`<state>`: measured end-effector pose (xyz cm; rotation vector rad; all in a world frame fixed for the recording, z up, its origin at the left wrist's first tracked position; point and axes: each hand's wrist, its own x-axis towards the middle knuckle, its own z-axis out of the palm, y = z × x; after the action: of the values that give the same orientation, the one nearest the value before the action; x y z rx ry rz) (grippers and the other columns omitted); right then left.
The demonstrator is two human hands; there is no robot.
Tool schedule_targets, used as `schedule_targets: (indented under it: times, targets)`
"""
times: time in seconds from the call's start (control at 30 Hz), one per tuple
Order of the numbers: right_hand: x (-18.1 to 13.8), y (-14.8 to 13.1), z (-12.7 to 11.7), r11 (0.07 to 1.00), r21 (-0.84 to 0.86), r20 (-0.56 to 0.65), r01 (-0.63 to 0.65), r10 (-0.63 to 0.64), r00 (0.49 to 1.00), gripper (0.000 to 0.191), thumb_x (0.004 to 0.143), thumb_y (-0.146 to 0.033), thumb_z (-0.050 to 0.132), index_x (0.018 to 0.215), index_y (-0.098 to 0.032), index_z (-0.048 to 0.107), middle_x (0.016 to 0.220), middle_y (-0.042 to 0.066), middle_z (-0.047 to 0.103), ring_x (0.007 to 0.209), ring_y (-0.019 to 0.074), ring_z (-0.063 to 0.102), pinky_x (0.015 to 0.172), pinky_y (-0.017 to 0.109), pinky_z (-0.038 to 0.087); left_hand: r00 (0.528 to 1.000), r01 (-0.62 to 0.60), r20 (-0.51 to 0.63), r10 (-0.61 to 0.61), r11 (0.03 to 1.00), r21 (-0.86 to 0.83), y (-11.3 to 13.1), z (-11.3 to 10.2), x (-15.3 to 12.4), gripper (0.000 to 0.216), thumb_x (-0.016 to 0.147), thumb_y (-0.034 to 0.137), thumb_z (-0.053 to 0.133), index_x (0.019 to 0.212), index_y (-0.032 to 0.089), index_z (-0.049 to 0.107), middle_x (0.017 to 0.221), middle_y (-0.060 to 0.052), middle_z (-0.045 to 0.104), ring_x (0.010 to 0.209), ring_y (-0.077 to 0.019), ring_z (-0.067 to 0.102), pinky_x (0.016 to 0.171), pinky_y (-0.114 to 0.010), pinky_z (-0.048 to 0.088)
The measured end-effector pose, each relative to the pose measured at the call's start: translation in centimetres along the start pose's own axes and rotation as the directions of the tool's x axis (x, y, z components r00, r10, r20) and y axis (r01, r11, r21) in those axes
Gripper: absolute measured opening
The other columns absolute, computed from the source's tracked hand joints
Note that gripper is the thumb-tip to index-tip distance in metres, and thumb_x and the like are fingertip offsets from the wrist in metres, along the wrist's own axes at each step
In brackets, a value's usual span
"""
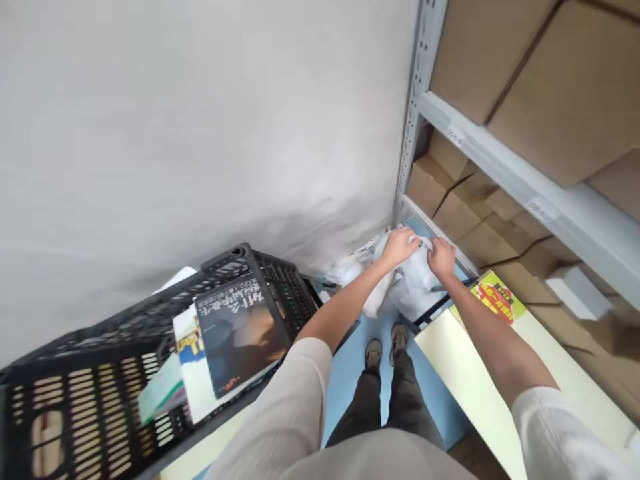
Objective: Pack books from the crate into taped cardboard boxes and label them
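Note:
Both arms reach forward to a whitish translucent plastic bag (417, 277) low in the corner between the wall and the shelving. My left hand (400, 245) is closed on the bag's upper edge. On the other side of the same edge, my right hand (442, 257) pinches the plastic, and a twisted strip of it stretches between the two hands. The bag hangs or rests below them; its contents cannot be made out. More crumpled white plastic (347, 270) lies just left of my left hand.
To the left, a black plastic crate (75, 353) holds several books, a dark-covered book (243, 333) among them. Metal shelving (500, 157) with cardboard boxes (565, 87) rises on the right. A pale tabletop (480, 373) carries a yellow-green printed package (493, 300). Blue floor (345, 373) shows around my shoes.

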<state>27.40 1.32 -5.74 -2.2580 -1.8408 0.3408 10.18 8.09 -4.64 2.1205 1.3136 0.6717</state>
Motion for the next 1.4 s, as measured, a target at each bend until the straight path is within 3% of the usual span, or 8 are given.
schedule_targets:
  times: [0.13, 0.27, 0.43, 0.57, 0.67, 0.87, 1.17, 1.4]
  targets:
    - [-4.2, 1.8, -4.8, 0.986, 0.066, -0.025, -0.154, 0.155, 0.988, 0.04, 0.094, -0.014, 0.05, 0.127, -0.016, 0.073, 0.126, 0.017, 0.077, 0.118, 0.0334, 0.069, 0.104, 0.041, 0.05, 0.997, 0.007, 0.077, -0.018, 0.989, 0.147, 5.6, -1.7, -0.2, 0.021, 0.105, 0.034, 0.064, 0.096, 0.022, 0.079, 0.12, -0.013, 0.075, 0.127, -0.0332, 0.061, 0.108, -0.048, 0.045]
    - [-8.4, 5.4, -9.2, 0.935, 0.24, 0.086, -0.262, 0.249, 0.965, 0.034, 0.091, -0.014, 0.056, 0.116, -0.02, 0.078, 0.111, 0.009, 0.083, 0.105, 0.0282, 0.074, 0.093, 0.033, 0.055, 0.966, -0.185, 0.22, 0.137, 0.959, 0.215, 10.4, -1.5, -0.9, 0.021, 0.105, 0.034, 0.062, 0.101, 0.022, 0.078, 0.133, -0.013, 0.075, 0.146, -0.0363, 0.049, 0.125, -0.061, 0.026]
    - [-15.3, 11.4, -13.1, 0.789, 0.419, 0.398, -0.449, 0.285, 0.872, 0.018, 0.086, -0.011, 0.063, 0.097, -0.018, 0.075, 0.089, 0.005, 0.081, 0.074, 0.0202, 0.075, 0.077, 0.029, 0.058, 0.859, -0.378, 0.437, 0.267, 0.907, 0.188, 15.0, 1.2, -2.5, 0.023, 0.105, 0.023, 0.055, 0.11, 0.021, 0.077, 0.117, -0.014, 0.081, 0.131, -0.0337, 0.063, 0.127, -0.062, 0.021]
    - [-21.7, 16.1, -14.4, 0.74, 0.356, 0.484, -0.571, 0.376, 0.79, 0.014, 0.082, -0.012, 0.072, 0.094, -0.018, 0.075, 0.085, 0.005, 0.08, 0.073, 0.0211, 0.074, 0.076, 0.03, 0.058, 0.779, -0.444, 0.548, 0.305, 0.885, 0.138, 18.5, 4.9, -4.4, 0.023, 0.104, 0.023, 0.055, 0.107, 0.022, 0.077, 0.116, -0.013, 0.082, 0.127, -0.0333, 0.066, 0.122, -0.057, 0.028]
    - [-26.1, 19.7, -14.2, 0.774, 0.255, 0.482, -0.579, 0.418, 0.77, 0.005, 0.088, -0.016, 0.07, 0.088, -0.019, 0.074, 0.082, 0.004, 0.079, 0.081, 0.021, 0.074, 0.079, 0.028, 0.055, 0.751, -0.434, 0.583, 0.31, 0.897, 0.082, 20.2, 8.5, -6.4, 0.028, 0.105, 0.019, 0.049, 0.108, 0.023, 0.077, 0.121, -0.011, 0.081, 0.127, -0.0325, 0.065, 0.12, -0.055, 0.03]
    - [-32.6, 24.8, -11.5, 0.822, 0.051, 0.428, -0.567, 0.495, 0.756, 0.02, 0.102, -0.025, 0.058, 0.096, -0.018, 0.076, 0.105, 0.012, 0.081, 0.093, 0.0234, 0.073, 0.075, 0.028, 0.049, 0.731, -0.395, 0.626, 0.273, 0.916, 0.062, 21.0, 15.1, -11.2, 0.041, 0.098, 0.005, 0.044, 0.121, 0.025, 0.072, 0.133, -0.009, 0.077, 0.134, -0.0298, 0.059, 0.123, -0.055, 0.026]
    - [-37.0, 28.8, -7.1, 0.772, 0.019, 0.414, -0.635, 0.572, 0.708, 0.029, 0.103, -0.026, 0.052, 0.121, -0.02, 0.075, 0.122, 0.013, 0.078, 0.109, 0.0289, 0.07, 0.092, 0.036, 0.052, 0.798, -0.439, 0.516, 0.312, 0.887, 0.144, 21.4, 20.1, -16.9, 0.048, 0.097, 0.008, 0.046, 0.138, 0.024, 0.067, 0.148, -0.015, 0.064, 0.145, -0.0308, 0.051, 0.126, -0.053, 0.029]
    - [-39.3, 27.1, -6.4, 0.858, 0.002, 0.03, -0.513, 0.513, 0.858, 0.064, 0.097, -0.027, 0.054, 0.16, -0.017, 0.05, 0.166, 0.023, 0.046, 0.147, 0.0425, 0.042, 0.121, 0.06, 0.036, 0.684, -0.566, 0.632, 0.364, 0.812, 0.145, 22.1, 19.8, -22.4, 0.055, 0.101, 0.017, 0.047, 0.155, 0.018, 0.058, 0.171, -0.017, 0.047, 0.159, -0.0333, 0.04, 0.13, -0.053, 0.032]
